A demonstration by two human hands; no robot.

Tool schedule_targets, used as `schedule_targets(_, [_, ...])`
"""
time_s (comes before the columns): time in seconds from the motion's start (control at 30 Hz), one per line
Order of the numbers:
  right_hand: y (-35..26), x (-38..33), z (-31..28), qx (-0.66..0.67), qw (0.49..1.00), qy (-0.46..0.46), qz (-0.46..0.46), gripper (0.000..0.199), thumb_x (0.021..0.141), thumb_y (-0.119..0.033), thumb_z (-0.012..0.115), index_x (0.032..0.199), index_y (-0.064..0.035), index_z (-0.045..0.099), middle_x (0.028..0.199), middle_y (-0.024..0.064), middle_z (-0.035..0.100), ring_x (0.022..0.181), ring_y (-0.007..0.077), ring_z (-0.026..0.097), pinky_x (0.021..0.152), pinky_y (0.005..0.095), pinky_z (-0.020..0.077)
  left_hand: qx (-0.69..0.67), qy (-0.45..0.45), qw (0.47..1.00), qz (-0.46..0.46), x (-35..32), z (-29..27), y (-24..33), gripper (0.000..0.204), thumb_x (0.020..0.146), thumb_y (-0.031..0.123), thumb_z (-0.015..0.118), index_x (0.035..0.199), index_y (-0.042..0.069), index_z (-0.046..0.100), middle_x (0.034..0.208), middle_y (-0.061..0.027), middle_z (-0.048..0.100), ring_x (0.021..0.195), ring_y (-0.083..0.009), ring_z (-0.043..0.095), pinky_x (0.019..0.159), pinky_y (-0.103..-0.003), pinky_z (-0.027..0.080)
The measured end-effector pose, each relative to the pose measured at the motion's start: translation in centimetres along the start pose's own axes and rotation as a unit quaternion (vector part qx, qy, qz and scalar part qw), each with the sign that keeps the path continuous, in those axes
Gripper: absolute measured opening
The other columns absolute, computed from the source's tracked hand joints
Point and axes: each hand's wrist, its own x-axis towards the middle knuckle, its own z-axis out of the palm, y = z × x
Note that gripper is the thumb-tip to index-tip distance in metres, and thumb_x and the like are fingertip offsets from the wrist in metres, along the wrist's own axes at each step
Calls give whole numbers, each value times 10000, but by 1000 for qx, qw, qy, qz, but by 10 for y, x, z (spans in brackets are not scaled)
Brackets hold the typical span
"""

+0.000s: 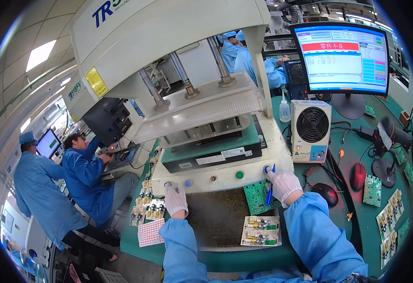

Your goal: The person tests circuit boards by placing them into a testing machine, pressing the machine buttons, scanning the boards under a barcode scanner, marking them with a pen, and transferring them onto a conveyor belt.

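Note:
A large off-white press machine (225,181) stands before me, its clear-edged upper plate (201,111) hanging on metal rods above a black-and-green fixture (211,158). My left hand (175,200), in a white glove, reaches with outstretched fingers to a button at the machine's front left corner and holds nothing. At the front right corner, my gloved right hand (284,185) grips a blue pen (269,192) while a finger touches a blue button (266,169). Just below the pen lies a green circuit board (256,198). A board with mounted components (261,231) rests nearer to me.
Component boards (143,207) and a sheet of red labels (151,233) lie at left. To the right are an ionizing fan (311,129), a monitor (343,59), a bottle (284,110), two mice, a scanner (386,137) and more boards (391,212). Two people (81,179) work at far left.

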Motion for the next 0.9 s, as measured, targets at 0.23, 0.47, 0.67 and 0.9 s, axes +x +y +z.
schedule_targets(0.23, [-3, 11, -18, 23, 998, -50, 34, 270, 858, -259, 634, 1048, -69, 612, 822, 168, 695, 799, 357, 685, 685, 474, 539, 194, -5, 963, 186, 7, 18, -29, 311, 958, 236, 539, 912, -52, 648, 1163, -236, 612, 1186, -363, 544, 930, -421, 494])
schedule_targets(0.47, [-14, -13, -94, 136, 990, -2, 47, 325, 859, -387, 659, 906, -66, 644, 779, 200, 676, 754, 393, 668, 670, 485, 524, 8, 14, 1000, -25, 7, 8, -6, 282, 894, 271, 576, 1017, 26, 646, 1255, -181, 581, 1229, -349, 488, 1047, -459, 366])
schedule_targets(0.67, [-20, -81, -194, 147, 980, 132, -1, 345, 856, -380, 686, 906, -45, 618, 791, 157, 665, 763, 349, 664, 669, 429, 521, 92, 3, 995, 35, -10, -20, 2, 279, 936, 138, 486, 1167, 40, 608, 1141, -174, 600, 1085, -381, 532, 1011, -445, 402])
schedule_targets(0.9, [-39, -118, -298, 7, 920, 363, -150, 114, 692, -159, 682, 671, -85, 597, 634, 79, 585, 602, 247, 607, 582, 382, 480, 452, 220, 799, 331, 49, 50, -67, 298, 963, 262, 476, 1199, 122, 594, 1216, -156, 580, 1145, -321, 532, 901, -471, 456])
